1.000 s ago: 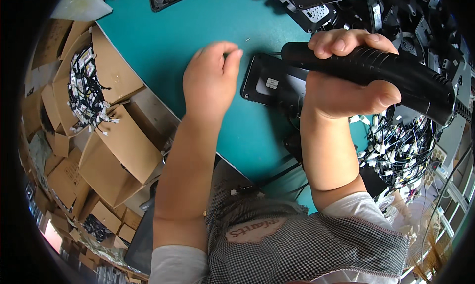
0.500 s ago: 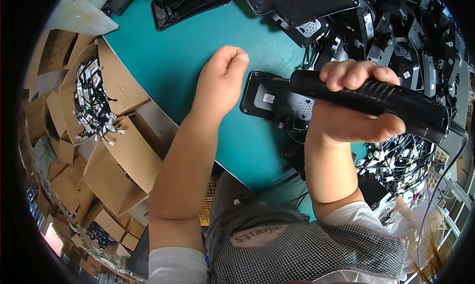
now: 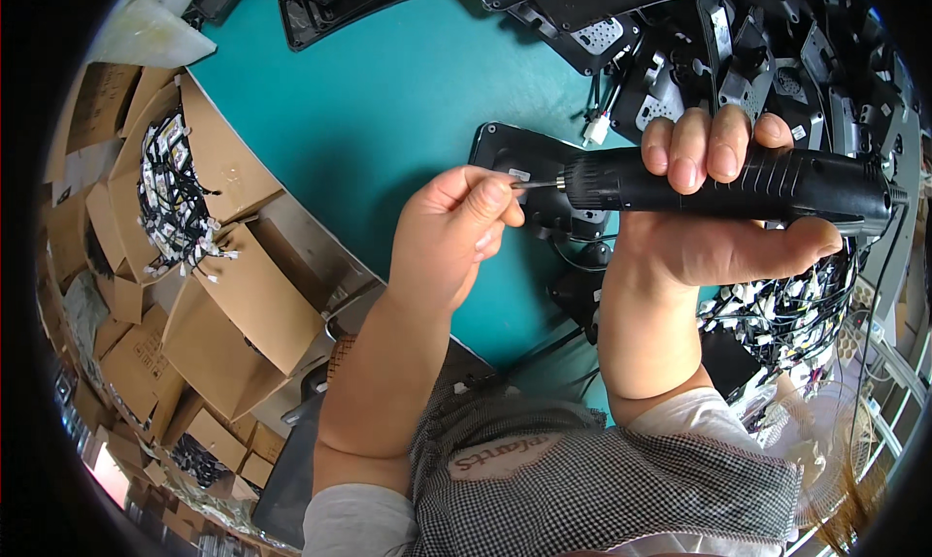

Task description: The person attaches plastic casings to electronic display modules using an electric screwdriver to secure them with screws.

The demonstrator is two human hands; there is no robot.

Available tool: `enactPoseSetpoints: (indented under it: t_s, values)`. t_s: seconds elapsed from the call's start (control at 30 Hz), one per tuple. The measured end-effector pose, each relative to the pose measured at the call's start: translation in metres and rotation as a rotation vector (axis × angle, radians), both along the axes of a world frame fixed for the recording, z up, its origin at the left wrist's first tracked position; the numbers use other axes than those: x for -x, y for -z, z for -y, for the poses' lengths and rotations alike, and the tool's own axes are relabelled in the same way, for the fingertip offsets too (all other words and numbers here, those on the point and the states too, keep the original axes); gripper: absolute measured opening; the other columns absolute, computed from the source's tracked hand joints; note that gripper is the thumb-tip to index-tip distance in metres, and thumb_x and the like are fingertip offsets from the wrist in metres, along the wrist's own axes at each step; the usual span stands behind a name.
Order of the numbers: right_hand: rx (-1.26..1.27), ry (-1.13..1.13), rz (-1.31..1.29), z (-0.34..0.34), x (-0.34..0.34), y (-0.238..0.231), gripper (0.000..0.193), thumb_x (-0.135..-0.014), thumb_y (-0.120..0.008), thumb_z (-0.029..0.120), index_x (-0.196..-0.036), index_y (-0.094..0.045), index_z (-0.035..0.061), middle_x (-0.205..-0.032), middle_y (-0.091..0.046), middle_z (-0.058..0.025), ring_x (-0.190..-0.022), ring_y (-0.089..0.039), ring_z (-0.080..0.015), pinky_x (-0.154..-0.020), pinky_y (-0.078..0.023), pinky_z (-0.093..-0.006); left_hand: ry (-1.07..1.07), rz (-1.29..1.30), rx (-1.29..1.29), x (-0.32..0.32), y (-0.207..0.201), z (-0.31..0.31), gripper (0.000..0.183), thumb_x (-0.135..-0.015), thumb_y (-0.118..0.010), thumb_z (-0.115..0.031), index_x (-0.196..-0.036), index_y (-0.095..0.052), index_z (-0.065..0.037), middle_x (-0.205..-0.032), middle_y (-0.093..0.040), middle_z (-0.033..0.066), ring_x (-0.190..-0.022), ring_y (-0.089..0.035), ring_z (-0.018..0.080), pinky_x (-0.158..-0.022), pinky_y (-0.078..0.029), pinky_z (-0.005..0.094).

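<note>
My right hand is wrapped around a black electric screwdriver, held level above the table with its tip toward the left. From its nose sticks a thin metal bit. The thumb and forefinger of my left hand pinch together at the bit's end; anything small between them is hidden. Beneath the tool lies a black flat housing with rounded corners, on the green tabletop. The screwdriver and my hands cover part of the housing.
Black housings and brackets are heaped at the far right, with a white connector hanging from them. Wires with white plugs pile up beside my right forearm. Left of the table edge stand open cardboard boxes, one holding cable bundles.
My left hand has moved right and nearer, its fingertips meeting the bit. The screwdriver has turned more level and shifted slightly right.
</note>
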State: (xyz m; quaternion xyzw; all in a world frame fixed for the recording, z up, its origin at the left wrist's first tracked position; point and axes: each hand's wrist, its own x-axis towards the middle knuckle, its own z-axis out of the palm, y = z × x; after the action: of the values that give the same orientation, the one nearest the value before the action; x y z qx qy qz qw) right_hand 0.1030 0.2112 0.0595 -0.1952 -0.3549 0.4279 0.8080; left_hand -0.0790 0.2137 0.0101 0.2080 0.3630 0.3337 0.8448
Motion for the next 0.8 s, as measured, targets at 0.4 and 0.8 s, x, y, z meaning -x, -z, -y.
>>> enactPoseSetpoints:
  t_s: [0.4, 0.8]
  values:
    - [-0.005, -0.089, -0.03, 0.001, -0.007, 0.001, 0.078, -0.076, -0.054, 0.073, -0.116, -0.056, 0.0065, -0.083, -0.054, -0.0029, -0.065, -0.05, -0.0146, -0.064, -0.044, -0.0318, -0.03, -0.067, -0.006, -0.013, -0.011, 0.005, 0.027, -0.096, -0.055, -0.025, -0.088, -0.06, 0.001, -0.068, -0.054, 0.0017, -0.055, -0.039, 0.0042, -0.048, -0.033, 0.0187]
    - [0.009, -0.152, -0.059, -0.001, -0.009, 0.0, 0.079, -0.076, -0.055, 0.073, -0.117, -0.055, 0.0051, -0.082, -0.053, -0.0023, -0.065, -0.051, -0.014, -0.064, -0.043, -0.0315, 0.083, -0.412, -0.345, -0.01, -0.015, 0.007, 0.026, -0.096, -0.054, -0.024, -0.092, -0.063, 0.0, -0.069, -0.057, -0.0004, -0.059, -0.046, 0.0043, -0.053, -0.037, 0.0192]
